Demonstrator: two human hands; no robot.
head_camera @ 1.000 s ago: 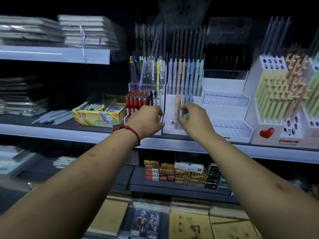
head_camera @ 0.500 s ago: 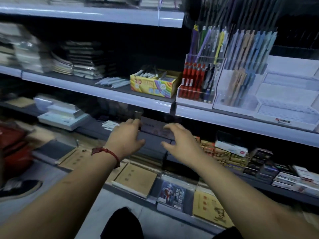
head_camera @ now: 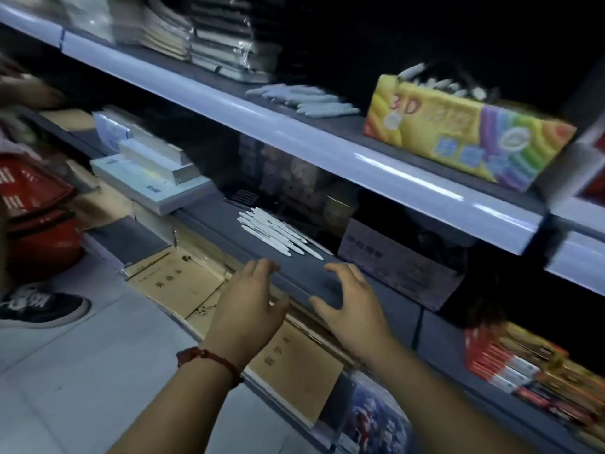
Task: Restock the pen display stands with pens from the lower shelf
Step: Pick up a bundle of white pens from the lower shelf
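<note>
Stationery shop: tiered retail shelves (head_camera: 327, 152), stacked wrapped notebooks (head_camera: 222, 37), loose white pens (head_camera: 278, 234), colourful "3D" carton (head_camera: 458, 132), boxed stock (head_camera: 510, 365).

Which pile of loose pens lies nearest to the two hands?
The white pens on the lower shelf, just beyond the left hand and right hand. The pale blue pens lie one shelf higher, beside the yellow box.

The upper shelf (head_camera: 360, 158) has a glossy pale front strip that catches the light, while the lower shelf (head_camera: 212, 221) is dark and matt. The pens (head_camera: 278, 234) on it look like smooth white plastic. The notebooks (head_camera: 226, 44) are wrapped in shiny clear film. The booklets (head_camera: 176, 283) are matt brown paper, the 3D box (head_camera: 458, 132) is glossy printed card, and the floor (head_camera: 65, 388) is smooth pale tile. The bracelet (head_camera: 209, 357) is red cord.
</note>
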